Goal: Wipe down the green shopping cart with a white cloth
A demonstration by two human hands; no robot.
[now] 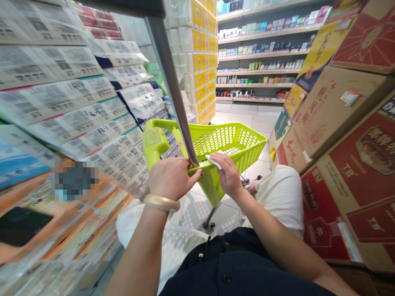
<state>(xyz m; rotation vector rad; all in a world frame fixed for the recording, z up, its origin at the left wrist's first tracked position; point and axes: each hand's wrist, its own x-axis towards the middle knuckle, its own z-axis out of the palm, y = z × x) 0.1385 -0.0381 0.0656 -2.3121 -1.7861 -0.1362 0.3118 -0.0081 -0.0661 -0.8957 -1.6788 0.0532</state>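
Paper packs (86, 111) stacked left; cartons (345, 102) stacked right; stocked shelving (262, 72) at far end. Green basket cart (251, 154) stands between, near the person. Metal pole (169, 78) rises at its near rim. Left hand (169, 176) clasps cart rim at pole foot, thumb over the top; other fingertips hidden. Right hand (230, 176), just to the right, grasps white cloth (213, 159) against same rim.
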